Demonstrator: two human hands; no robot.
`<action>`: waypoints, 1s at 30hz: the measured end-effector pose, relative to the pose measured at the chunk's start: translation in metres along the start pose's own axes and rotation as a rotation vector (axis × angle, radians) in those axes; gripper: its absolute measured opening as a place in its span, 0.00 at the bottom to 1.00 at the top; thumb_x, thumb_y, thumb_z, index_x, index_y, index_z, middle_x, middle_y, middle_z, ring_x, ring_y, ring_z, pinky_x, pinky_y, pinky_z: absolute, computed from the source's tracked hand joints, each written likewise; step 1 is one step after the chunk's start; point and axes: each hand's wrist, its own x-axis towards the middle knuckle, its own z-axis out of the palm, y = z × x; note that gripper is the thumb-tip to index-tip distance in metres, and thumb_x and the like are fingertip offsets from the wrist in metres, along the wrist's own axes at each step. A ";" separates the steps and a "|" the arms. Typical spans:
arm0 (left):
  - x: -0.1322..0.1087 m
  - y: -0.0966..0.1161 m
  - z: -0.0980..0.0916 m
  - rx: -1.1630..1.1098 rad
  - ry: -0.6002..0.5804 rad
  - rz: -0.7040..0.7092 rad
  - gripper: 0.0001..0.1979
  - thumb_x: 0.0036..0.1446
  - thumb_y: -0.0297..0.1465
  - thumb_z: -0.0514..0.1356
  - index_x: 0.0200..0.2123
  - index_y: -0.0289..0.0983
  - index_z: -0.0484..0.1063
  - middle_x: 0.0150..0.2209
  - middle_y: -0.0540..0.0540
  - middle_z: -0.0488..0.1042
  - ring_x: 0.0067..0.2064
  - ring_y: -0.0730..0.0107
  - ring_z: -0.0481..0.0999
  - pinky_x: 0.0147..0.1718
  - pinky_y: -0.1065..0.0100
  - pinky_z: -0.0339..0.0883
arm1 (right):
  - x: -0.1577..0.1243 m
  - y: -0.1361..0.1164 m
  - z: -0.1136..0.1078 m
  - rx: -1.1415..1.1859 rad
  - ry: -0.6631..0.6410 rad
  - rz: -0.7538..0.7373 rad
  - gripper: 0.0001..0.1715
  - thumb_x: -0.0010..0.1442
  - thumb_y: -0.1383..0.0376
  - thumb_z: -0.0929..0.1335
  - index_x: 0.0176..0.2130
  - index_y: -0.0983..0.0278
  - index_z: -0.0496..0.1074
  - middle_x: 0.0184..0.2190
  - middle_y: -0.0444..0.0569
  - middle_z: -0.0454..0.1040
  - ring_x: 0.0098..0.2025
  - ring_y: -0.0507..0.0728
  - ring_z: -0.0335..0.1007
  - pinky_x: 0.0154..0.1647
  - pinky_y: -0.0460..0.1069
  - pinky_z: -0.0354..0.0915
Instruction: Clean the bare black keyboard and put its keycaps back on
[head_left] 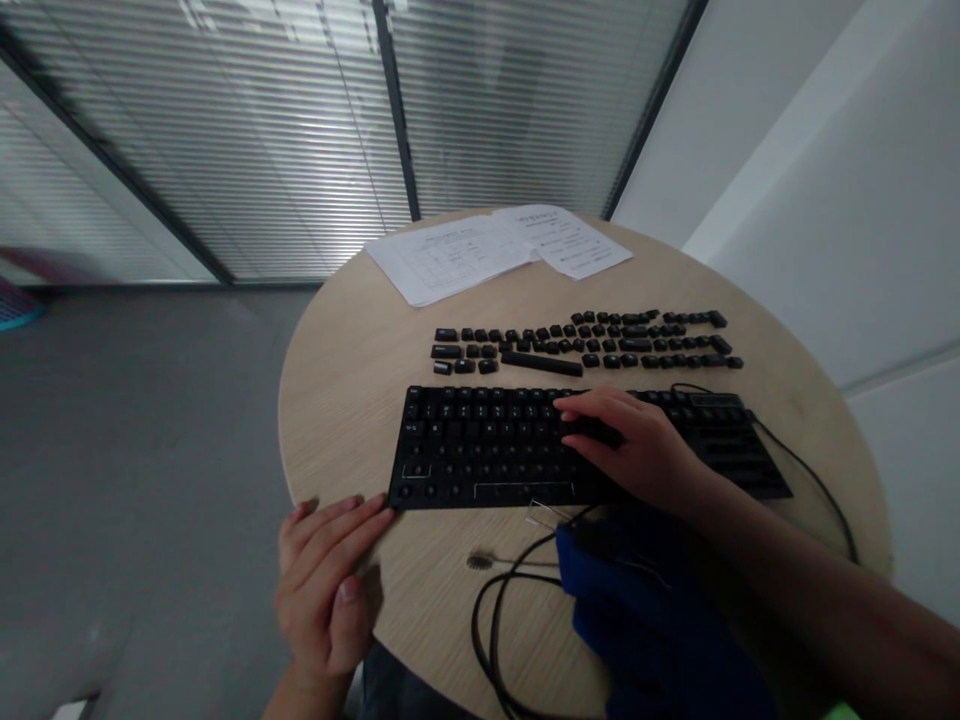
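Note:
A black keyboard [487, 465] lies across the round wooden table, its lower rows showing bare switches while keycaps stand in the upper rows. My right hand [626, 440] is over the middle of it, thumb and fingertips apart at the upper rows; whether a keycap is between them cannot be made out. My left hand [330, 575] rests at the table's edge, fingers extended and fingertips touching the keyboard's lower left corner. Behind the keyboard lie rows of loose black keycaps [635, 345], with a long bar-shaped keycap [541, 364] among them.
Printed papers [457, 258] lie at the back of the table [330, 400]. In front of the keyboard are a blue cloth [637, 600], a small brush [480, 562], a thin wire tool [547, 513] and a looped black cable [480, 620]. Another cable leaves the keyboard's right side.

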 end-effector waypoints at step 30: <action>0.000 0.000 0.002 -0.004 0.009 0.005 0.23 0.68 0.33 0.47 0.56 0.42 0.77 0.49 0.40 0.82 0.54 0.50 0.77 0.65 0.38 0.56 | 0.000 0.003 0.005 -0.262 0.052 -0.202 0.06 0.68 0.66 0.71 0.43 0.62 0.82 0.40 0.49 0.84 0.41 0.58 0.78 0.49 0.55 0.72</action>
